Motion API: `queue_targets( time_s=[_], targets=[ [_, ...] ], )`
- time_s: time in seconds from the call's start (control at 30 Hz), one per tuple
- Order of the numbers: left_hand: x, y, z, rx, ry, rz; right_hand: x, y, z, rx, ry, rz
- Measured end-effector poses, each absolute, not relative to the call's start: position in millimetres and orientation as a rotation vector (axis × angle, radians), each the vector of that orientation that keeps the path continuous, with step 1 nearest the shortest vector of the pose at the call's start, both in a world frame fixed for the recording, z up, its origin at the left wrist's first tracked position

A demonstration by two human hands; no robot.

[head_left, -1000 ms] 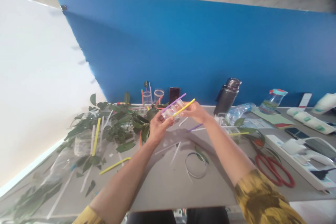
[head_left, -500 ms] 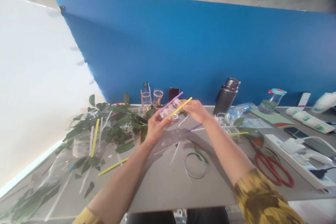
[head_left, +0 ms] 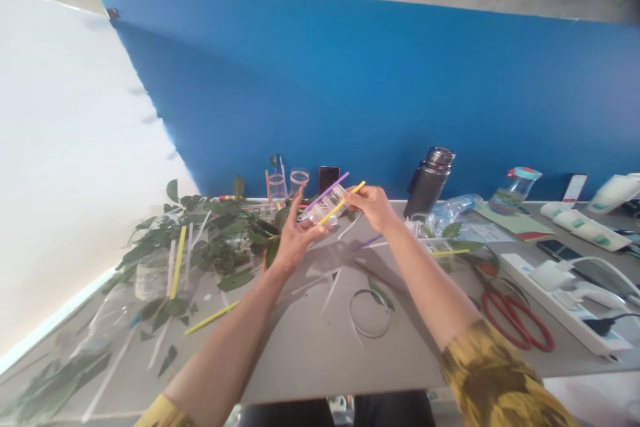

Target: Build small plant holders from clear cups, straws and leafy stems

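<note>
A clear plastic tray with moulded hollows [head_left: 325, 207] is held up over the table, tilted. A purple straw [head_left: 327, 191] runs along its far side and a yellow straw [head_left: 342, 203] along its near side. My right hand [head_left: 373, 205] pinches the right end of the tray by the yellow straw. Around the left end is my left hand [head_left: 294, 235], thumb and fingers spread apart, the thumb close beneath the yellow straw. Whether the left fingers still touch the tray is hard to see. A wire coil [head_left: 370, 313] lies on the table below.
Leafy cuttings [head_left: 225, 240] and loose straws cover the left side. Two clear cups [head_left: 299, 180] and a phone [head_left: 329, 178] stand at the back. On the right are a dark flask [head_left: 429, 180], a crumpled plastic bottle [head_left: 453, 212], red-handled scissors [head_left: 517, 317] and a power strip [head_left: 560, 300].
My left fingers have opened away from the tray's left end and lifted. My right hand keeps its pinch, and the tray has barely shifted. The view has moved slightly.
</note>
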State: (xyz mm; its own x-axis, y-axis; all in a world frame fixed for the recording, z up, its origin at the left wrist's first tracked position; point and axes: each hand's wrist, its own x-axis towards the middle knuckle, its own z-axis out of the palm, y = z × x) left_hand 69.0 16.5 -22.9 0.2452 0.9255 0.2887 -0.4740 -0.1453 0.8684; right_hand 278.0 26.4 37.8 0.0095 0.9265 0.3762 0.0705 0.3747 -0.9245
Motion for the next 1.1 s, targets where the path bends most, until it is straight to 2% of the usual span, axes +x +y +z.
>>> queue_targets(
  time_s=[0.23,0.33,0.43,0.57,0.67,0.93,1.0,1.1],
  targets=[
    [68.9,18.6,-22.5,1.21,0.649,1.319,287.6,20.8,47.3,-0.983,-1.494,0.87],
    [68.2,19.7,-21.3,1.152,0.575,1.327,306.8,20.3,54.3,-1.05,-1.492,0.696],
    [68.6,18.2,-19.7,1.103,0.545,1.296,328.9,26.2,50.4,-1.407,-1.71,0.517],
    [69.0,15.2,-18.7,1.023,0.532,1.234,331.5,36.6,29.3,-1.926,-2.205,0.6],
    [68.8,15.6,-19.4,0.967,0.509,1.191,314.0,39.0,15.4,-2.07,-2.416,0.589],
    [69.3,19.2,-25.1,0.87,0.485,1.121,309.3,38.8,11.8,-1.955,-2.344,0.621],
    [68.8,19.2,-25.2,0.868,0.483,1.12,320.3,38.9,19.3,-1.755,-2.124,0.712],
    [69.2,18.0,-25.5,0.89,0.485,1.143,333.5,32.2,36.7,-1.296,-1.763,1.035]
  ],
)
